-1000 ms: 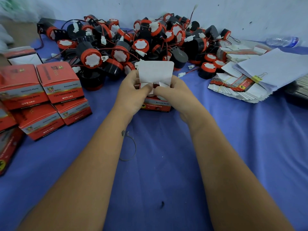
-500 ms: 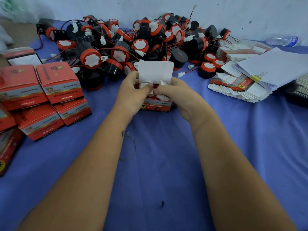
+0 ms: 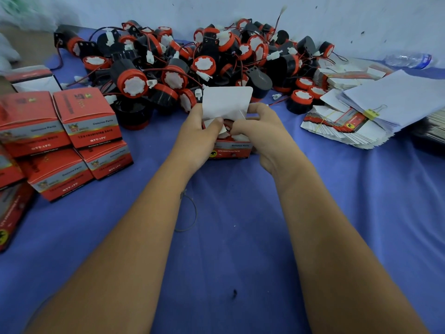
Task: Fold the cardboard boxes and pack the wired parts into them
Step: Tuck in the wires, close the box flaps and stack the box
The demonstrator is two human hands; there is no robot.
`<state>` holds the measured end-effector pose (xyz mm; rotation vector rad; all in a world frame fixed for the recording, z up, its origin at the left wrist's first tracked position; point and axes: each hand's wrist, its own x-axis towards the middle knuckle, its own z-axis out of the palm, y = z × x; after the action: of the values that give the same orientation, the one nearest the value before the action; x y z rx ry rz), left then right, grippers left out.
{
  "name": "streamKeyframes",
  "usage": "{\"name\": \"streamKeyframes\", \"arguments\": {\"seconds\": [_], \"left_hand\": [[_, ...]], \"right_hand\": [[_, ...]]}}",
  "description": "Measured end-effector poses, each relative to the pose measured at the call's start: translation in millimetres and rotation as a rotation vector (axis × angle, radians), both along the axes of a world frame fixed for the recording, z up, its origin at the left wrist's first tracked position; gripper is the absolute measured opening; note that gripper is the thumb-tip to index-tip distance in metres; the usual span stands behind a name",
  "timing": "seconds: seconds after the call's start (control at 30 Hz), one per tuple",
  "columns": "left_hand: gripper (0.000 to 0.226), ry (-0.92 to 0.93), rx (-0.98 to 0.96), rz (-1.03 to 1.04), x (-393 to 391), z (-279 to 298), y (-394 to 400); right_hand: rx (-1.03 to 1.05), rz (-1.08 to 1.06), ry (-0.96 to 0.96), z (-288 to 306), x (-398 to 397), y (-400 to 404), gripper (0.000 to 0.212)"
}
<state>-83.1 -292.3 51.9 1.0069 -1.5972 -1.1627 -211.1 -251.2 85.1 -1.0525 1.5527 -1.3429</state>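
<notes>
the red cardboard box [image 3: 231,150] stands on the blue cloth [image 3: 240,237] in the middle of the view, just in front of the heap of wired parts [image 3: 192,66], with its white lid flap [image 3: 226,101] standing upright at the back. the left hand [image 3: 199,133] grips the box's left side, fingers curled round it and the thumb pressing down on a small white side flap at the open top. the right hand [image 3: 262,133] grips the right side the same way, fingers wrapped behind the lid flap and the thumb bent inward over the opening. something red and white shows between the thumbs inside the box, but whether it is a part cannot be told. the wired parts, black bodies with red rims, white caps and thin red and black leads, lie piled against the white wall [image 3: 337,18]. to the left, closed red boxes [image 3: 86,116] sit stacked in two layers, touching one another. to the right lies a fanned stack of flat unfolded boxes [image 3: 337,124], with a sheaf of white paper [image 3: 404,97] held by a yellow binder clip [image 3: 372,113] lying partly over it. a clear plastic bottle [image 3: 407,60] lies on its side near the wall, and a thin wire loop [image 3: 190,215] rests on the cloth beside the left forearm.
</notes>
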Motion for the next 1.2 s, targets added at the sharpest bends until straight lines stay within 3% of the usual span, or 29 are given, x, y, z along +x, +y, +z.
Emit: {"name": "streamKeyframes", "arguments": {"seconds": [0.13,0.17,0.23,0.33,0.47,0.57,0.67,1.0,1.2], "left_hand": [[0.023,-0.001,0.008,-0.005,-0.4,-0.5,0.0],[0.025,0.001,0.005,-0.003,-0.7,-0.9,0.0],[0.028,0.005,-0.007,0.009,-1.4,-1.4,-0.3],[0.032,0.023,-0.009,0.013,-2.3,-2.3,-0.6],[0.027,0.003,-0.009,0.022,-2.9,-2.1,0.7],[0.026,-0.004,-0.032,0.059,-3.5,-2.3,2.3],[0.027,-0.001,-0.07,0.103,-3.4,-3.2,3.4],[0.031,-0.056,-0.131,0.159,-3.5,-6.6,-0.3],[0.026,-0.046,-0.128,0.156,-2.4,-6.4,-0.2]], "right_hand": [[0.037,-0.017,0.001,-0.5,-2.9,0.1,0.04],[0.013,-0.035,0.072,-0.7,-2.7,0.8,0.044],[-0.136,-0.072,0.39,1.5,-4.1,3.0,0.052],[-0.418,-0.066,0.929,9.5,-4.5,8.5,0.04],[-0.541,-0.073,1.003,15.3,2.1,13.5,0.027],[-0.487,-0.06,1.122,13.7,-0.8,13.5,0.01],[-0.287,-0.034,1.38,6.7,-3.1,8.8,0.017],[-0.156,-0.034,1.073,3.7,5.8,4.5,0.016],[-0.244,-0.027,1.202,2.3,6.2,3.8,0.019]]}}
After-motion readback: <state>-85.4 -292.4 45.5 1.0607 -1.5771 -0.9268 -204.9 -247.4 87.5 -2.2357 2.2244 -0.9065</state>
